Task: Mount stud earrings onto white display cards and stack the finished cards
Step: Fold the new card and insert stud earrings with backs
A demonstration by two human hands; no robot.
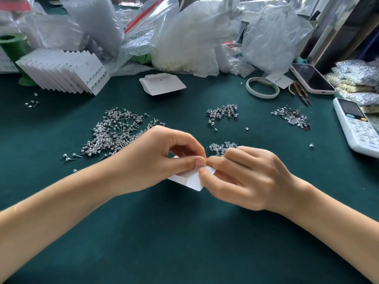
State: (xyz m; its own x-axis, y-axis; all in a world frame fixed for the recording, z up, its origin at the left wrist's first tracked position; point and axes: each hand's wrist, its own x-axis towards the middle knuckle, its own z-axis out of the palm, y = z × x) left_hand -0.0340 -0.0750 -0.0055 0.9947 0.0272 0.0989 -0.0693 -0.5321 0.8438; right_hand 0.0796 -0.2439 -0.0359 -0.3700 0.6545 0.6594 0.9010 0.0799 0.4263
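Note:
My left hand [164, 158] grips a white display card [191, 180] just above the green table, thumb on the card's upper edge. My right hand [246, 177] pinches something tiny at that same edge, where a thin metal stud post [202, 165] shows between the fingertips. A big heap of loose stud earrings [117, 134] lies behind my left hand. A smaller heap of studs [223, 113] lies further back at the middle. Clear earring backs [220, 147] lie just behind my right hand. A fanned stack of finished cards [63, 72] stands at the back left.
Blank cards [162, 84] lie at the back centre. A tape roll [262, 88], snips [301, 93], a phone [311, 78] and a white remote [356, 126] sit at the right. Another pile of clear bits [291, 117] lies near them. Plastic bags [194, 37] crowd the back.

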